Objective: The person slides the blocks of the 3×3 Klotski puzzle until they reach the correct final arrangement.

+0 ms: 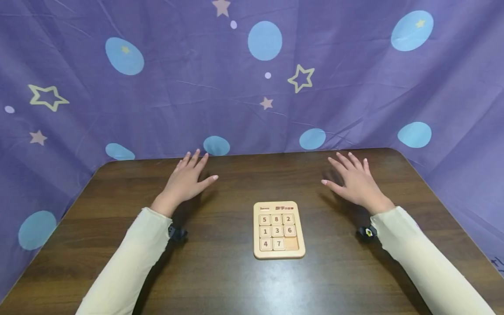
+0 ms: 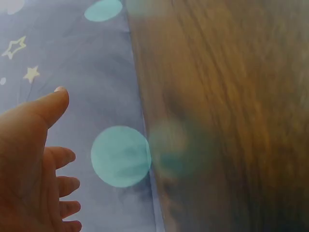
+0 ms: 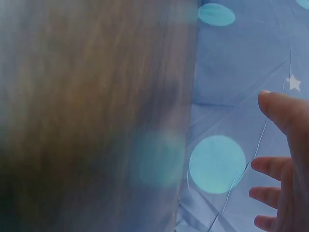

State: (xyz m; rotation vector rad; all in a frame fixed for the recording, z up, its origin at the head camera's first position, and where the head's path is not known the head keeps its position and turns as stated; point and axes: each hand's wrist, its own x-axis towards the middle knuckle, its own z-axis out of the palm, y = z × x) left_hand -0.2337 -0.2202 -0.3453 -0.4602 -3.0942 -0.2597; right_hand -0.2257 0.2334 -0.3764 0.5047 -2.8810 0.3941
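Note:
A pale wooden number slide puzzle (image 1: 278, 253) lies flat between the two hands in the head view. Its tiles read 5 8 2, then 1 3 6, then 4 7, with a bare slot at the lower right. To the left and farther back is my left hand (image 1: 186, 180), palm down, fingers spread and holding nothing. My right hand (image 1: 357, 183) mirrors it on the other side, also spread with nothing in it. Both wrist views show the thumb and fingertips apart, with neither hand touching the puzzle.
The dark wooden table (image 1: 228, 280) reaches back to a purple curtain (image 1: 173, 100) printed with stars and blue dots. Each wrist carries a dark strapped device, one at the left cuff (image 1: 178, 233) and one at the right cuff (image 1: 367, 232).

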